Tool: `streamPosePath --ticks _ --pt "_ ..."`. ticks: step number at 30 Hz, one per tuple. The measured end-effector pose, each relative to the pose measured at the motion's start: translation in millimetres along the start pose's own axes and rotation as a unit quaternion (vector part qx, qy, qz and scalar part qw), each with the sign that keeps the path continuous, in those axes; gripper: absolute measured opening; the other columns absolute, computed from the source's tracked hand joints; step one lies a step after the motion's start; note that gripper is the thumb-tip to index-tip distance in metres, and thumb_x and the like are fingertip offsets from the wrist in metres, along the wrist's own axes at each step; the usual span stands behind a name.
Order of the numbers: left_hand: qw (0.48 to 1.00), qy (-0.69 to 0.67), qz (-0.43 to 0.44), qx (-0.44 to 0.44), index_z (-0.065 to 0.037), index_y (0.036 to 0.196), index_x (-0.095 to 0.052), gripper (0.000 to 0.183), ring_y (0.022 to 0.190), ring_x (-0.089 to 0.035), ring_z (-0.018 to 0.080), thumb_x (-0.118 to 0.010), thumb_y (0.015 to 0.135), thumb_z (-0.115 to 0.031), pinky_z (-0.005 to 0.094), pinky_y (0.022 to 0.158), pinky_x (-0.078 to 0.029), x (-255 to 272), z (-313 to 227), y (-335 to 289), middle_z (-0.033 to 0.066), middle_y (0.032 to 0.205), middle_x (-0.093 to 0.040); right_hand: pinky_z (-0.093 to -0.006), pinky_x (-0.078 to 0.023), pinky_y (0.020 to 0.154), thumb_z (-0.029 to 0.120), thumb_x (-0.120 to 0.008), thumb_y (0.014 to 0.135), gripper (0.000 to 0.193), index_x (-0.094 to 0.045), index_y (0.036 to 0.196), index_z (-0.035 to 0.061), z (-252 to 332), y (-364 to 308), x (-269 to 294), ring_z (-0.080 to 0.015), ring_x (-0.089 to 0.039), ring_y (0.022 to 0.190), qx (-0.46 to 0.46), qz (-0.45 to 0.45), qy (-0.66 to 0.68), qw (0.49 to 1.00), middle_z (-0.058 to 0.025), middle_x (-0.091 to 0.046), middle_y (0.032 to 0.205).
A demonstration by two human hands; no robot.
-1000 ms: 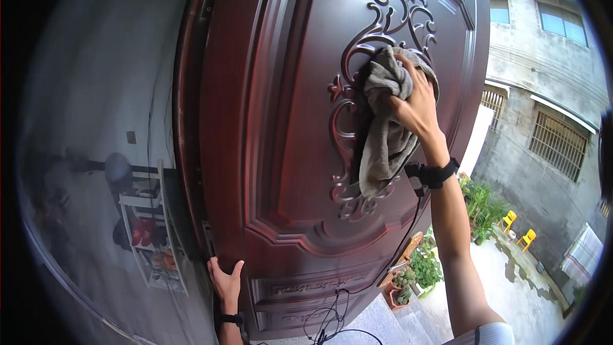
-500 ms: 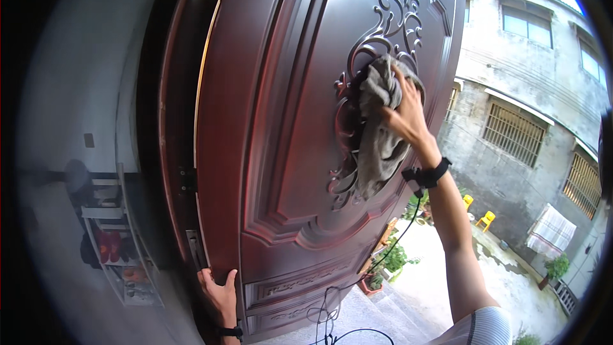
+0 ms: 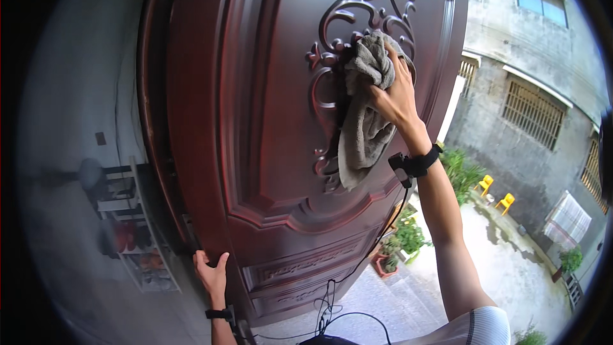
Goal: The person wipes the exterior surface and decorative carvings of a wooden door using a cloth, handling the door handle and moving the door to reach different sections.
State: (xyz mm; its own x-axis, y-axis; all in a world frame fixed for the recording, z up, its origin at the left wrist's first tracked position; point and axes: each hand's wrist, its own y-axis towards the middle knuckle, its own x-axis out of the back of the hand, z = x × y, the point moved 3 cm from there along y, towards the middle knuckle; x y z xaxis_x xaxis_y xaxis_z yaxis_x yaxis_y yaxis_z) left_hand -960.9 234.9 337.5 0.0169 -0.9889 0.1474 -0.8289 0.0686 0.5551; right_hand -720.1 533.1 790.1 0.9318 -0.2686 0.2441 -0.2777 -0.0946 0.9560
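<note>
A dark red-brown door (image 3: 274,134) with raised scroll carving (image 3: 348,9) fills the middle of the view. My right hand (image 3: 400,96) is closed on a bunched grey cloth (image 3: 365,131) and presses it against the carving. The cloth's lower end hangs down along the panel, and its folds hide part of the scrollwork. Lower left, my left hand (image 3: 212,276) grips the door's edge, its thumb apart from the bent fingers. Black bands circle both wrists; the right one (image 3: 418,165) carries a small black device with a cable.
Thin black cables (image 3: 329,316) loop below the door over pale steps (image 3: 396,300). Indoors at left stands a shoe rack (image 3: 143,243). Outside at right are potted plants (image 3: 408,233), yellow chairs (image 3: 504,203), a hanging striped cloth (image 3: 567,220) and a grey building (image 3: 511,57).
The door's carving appears further left and slightly higher in view. My right hand still presses the cloth to the carving, now a little further up and left in the picture. My left hand stays at the edge.
</note>
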Motion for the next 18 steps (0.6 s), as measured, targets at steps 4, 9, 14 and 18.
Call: streamPosePath --ticks 4,9,14,18 --pt "1.0 -0.021 0.02 0.01 -0.003 0.091 -0.049 0.043 0.082 -0.048 0.0208 -0.085 0.074 -0.021 0.0346 0.077 -0.042 -2.6 11.4 -0.9 0.0052 0.087 -0.049 -0.0468 -0.038 0.101 0.023 -0.067 0.062 0.08 -0.044 0.137 0.0123 -11.1 -4.6 3.0 -0.0391 -0.05 0.117 0.018 -0.013 0.009 1.0 -0.0209 -0.06 0.118" --pt "0.991 -0.11 0.05 0.056 -0.004 0.091 -0.045 0.043 0.081 -0.045 0.0118 -0.084 0.078 -0.015 0.0265 0.076 -0.042 -8.7 -0.7 -0.1 0.0006 0.089 -0.046 -0.0463 -0.042 0.097 0.025 -0.067 0.063 0.072 -0.049 0.131 0.0091 -15.2 3.8 12.3 -0.0359 -0.054 0.112 0.042 0.008 0.015 0.999 -0.0182 -0.064 0.109" --pt "0.992 -0.112 0.04 0.047 -0.005 0.097 -0.048 0.04 0.081 -0.05 0.0106 -0.083 0.079 -0.016 0.025 0.075 -0.044 -3.1 11.3 3.6 0.0001 0.089 -0.05 -0.0468 -0.043 0.095 0.028 -0.067 0.062 0.072 -0.051 0.13 0.0094 -27.0 -25.9 14.3 -0.0331 -0.055 0.11 0.063 0.029 0.023 0.997 -0.0161 -0.065 0.106" --pt "0.992 -0.081 0.064 0.067 -0.004 0.098 -0.048 0.04 0.084 -0.051 0.0108 -0.082 0.08 -0.016 0.0254 0.078 -0.044 -5.3 10.0 5.5 0.0006 0.093 -0.052 -0.0473 -0.04 0.097 0.03 -0.065 0.062 0.074 -0.051 0.132 0.0077 -34.0 -14.6 12.1 -0.0331 -0.055 0.111 0.052 -0.001 0.053 0.997 -0.0159 -0.064 0.109"
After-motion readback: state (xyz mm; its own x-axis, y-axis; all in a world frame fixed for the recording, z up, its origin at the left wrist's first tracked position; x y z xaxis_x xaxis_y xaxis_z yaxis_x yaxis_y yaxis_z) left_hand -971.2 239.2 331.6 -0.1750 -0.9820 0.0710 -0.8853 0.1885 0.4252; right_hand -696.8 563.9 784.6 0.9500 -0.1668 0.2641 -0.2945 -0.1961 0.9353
